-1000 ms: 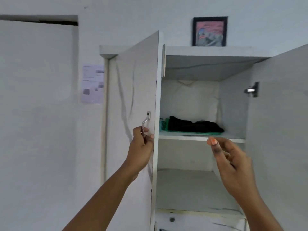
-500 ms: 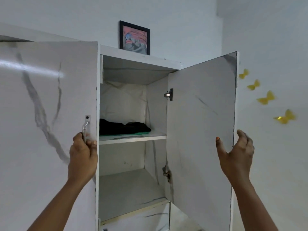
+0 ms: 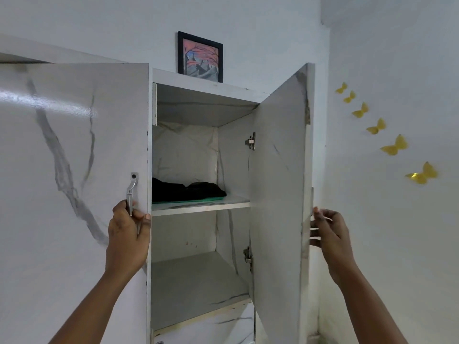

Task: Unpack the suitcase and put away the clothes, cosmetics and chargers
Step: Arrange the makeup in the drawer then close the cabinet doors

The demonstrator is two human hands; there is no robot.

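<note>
A white marble-patterned wardrobe (image 3: 198, 78) stands with both upper doors open. My left hand (image 3: 128, 234) grips the metal handle (image 3: 131, 187) of the left door (image 3: 74, 170). My right hand (image 3: 329, 234) reaches to the outer edge of the right door (image 3: 278, 182), just below its handle (image 3: 312, 199). Its fingertips are blurred and hidden behind the door's edge. Folded black clothes (image 3: 186, 191) lie on a green garment on the upper shelf (image 3: 201, 207). The lower shelf (image 3: 196, 281) holds nothing. No suitcase is in view.
A framed picture (image 3: 200, 57) stands on top of the wardrobe. Several yellow paper butterflies (image 3: 395, 146) are stuck on the right wall, which is close beside the right door. A lower compartment front (image 3: 206, 328) shows at the bottom.
My right hand has moved in from beside the right door to its outer edge near the handle. My left hand has kept hold of the left door's handle. The view has drawn closer.
</note>
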